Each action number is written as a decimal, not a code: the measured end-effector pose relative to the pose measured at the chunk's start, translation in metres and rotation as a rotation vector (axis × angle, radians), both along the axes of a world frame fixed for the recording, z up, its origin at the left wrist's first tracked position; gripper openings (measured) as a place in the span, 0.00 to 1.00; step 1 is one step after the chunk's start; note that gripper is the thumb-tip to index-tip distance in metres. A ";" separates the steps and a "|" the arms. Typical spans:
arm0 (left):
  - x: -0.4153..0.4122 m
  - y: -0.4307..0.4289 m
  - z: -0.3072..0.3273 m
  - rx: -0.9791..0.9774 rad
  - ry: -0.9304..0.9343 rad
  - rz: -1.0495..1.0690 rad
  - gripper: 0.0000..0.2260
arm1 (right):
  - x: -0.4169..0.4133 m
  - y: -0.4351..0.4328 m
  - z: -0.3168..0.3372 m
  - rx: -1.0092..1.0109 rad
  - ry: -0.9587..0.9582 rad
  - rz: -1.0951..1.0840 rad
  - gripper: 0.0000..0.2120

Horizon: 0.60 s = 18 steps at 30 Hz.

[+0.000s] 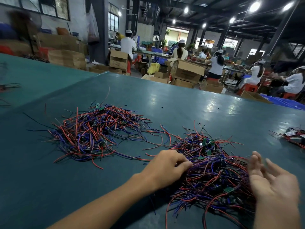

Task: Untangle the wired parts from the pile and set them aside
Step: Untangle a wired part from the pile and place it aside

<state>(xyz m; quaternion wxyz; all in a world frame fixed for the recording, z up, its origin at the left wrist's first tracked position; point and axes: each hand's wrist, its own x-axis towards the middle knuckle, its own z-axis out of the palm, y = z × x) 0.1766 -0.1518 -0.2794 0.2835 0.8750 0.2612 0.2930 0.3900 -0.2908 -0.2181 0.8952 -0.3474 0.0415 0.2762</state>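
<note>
A tangled pile (212, 172) of red, blue and black wires with small green circuit boards lies on the green table (181, 103), near the front right. My left hand (168, 164) rests at the pile's left edge with its fingers curled around some wires. My right hand (270, 177) hovers at the pile's right side, palm turned up and fingers loosely spread, slightly blurred, holding nothing. A second heap of wired parts (95, 134) lies spread out to the left, farther from me.
A smaller bunch of wired parts (295, 136) sits at the table's right edge. A few dark wires (9, 85) lie at the far left. Beyond the table's far edge are cardboard boxes (186, 71) and seated workers (216, 65).
</note>
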 end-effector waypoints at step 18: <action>-0.140 0.148 -0.004 0.200 0.645 0.797 0.14 | -0.195 0.142 -0.079 -0.925 -2.047 0.486 0.12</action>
